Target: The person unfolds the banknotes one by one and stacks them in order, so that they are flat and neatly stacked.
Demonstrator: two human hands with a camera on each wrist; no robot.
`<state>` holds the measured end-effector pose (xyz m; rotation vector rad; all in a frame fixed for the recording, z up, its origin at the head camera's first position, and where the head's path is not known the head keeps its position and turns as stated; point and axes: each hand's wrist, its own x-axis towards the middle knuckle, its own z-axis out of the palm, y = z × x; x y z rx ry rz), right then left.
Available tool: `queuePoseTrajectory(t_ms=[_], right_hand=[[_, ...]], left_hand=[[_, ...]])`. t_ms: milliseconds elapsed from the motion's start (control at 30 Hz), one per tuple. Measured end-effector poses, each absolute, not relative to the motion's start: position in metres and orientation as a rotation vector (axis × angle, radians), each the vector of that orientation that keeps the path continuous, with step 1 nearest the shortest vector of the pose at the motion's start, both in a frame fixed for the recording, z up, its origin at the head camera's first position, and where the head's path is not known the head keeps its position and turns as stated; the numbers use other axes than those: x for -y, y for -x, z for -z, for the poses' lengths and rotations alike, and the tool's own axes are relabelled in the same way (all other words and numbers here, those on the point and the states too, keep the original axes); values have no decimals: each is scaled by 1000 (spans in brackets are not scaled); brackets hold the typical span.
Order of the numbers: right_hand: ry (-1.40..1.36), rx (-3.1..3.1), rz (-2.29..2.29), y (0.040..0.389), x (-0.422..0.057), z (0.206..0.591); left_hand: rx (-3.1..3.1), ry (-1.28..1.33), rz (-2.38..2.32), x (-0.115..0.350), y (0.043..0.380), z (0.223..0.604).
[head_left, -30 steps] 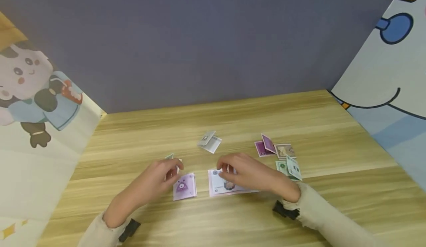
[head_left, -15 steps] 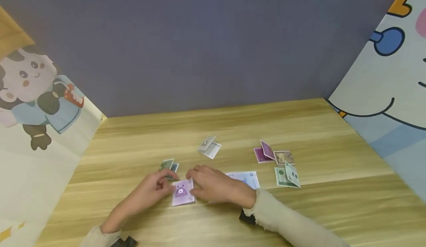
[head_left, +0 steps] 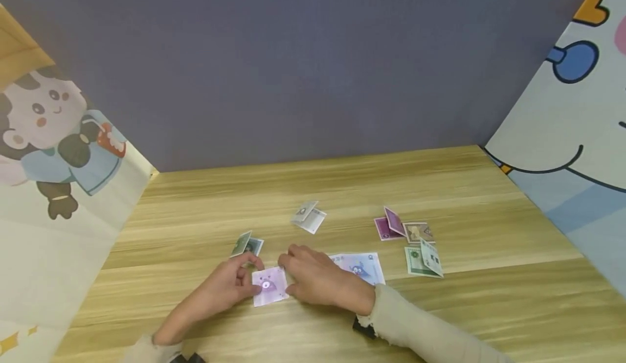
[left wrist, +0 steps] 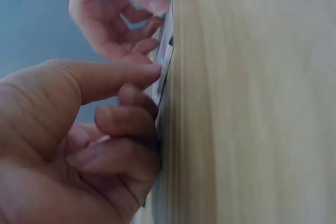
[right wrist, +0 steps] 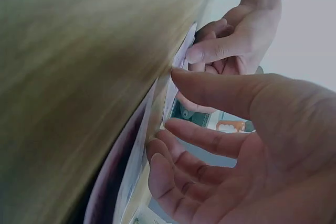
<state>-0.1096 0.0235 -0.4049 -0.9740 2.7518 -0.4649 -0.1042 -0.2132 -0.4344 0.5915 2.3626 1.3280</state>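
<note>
A folded purple toy banknote [head_left: 272, 282] with a one-eyed monster lies on the wooden table between both hands. My left hand [head_left: 222, 286] holds its left edge, thumb on the paper and index finger by the upper corner; the other fingers curl underneath, as the left wrist view shows. From the other side, my right hand [head_left: 325, 279] touches the right edge with thumb tip and index fingertip, fingers loosely bent. Partly hidden behind the right hand lies a pale blue banknote [head_left: 369, 264]. In the right wrist view, a purple note's edge [right wrist: 113, 187] shows below the blue one.
A folded green note [head_left: 242, 242] stands half open just beyond the left hand. Farther back is a folded grey note [head_left: 314, 221]. At right sit a folded dark purple note [head_left: 386, 229], a brown note [head_left: 415, 232] and a folded green-white note [head_left: 415, 262]. A grey panel rises behind.
My right hand has moved left from over the blue banknote to the purple one. My left hand has shifted onto the purple note's left edge, and the note is turned slightly.
</note>
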Motion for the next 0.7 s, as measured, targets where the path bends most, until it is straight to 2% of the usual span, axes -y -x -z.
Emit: queuePoseTrajectory(t_ms=[233,500,700], right_hand=[[967,-2704,506,107,-26,405],[1157,-2693,606,108,-21,409],[1192,-2740,705,110,-20,411]], left_hand=[[-2356,-619,-1327,205,101,434],[-2270,-618,-1406,205,98,433],[-2351,-469,-1356,203,99,430]])
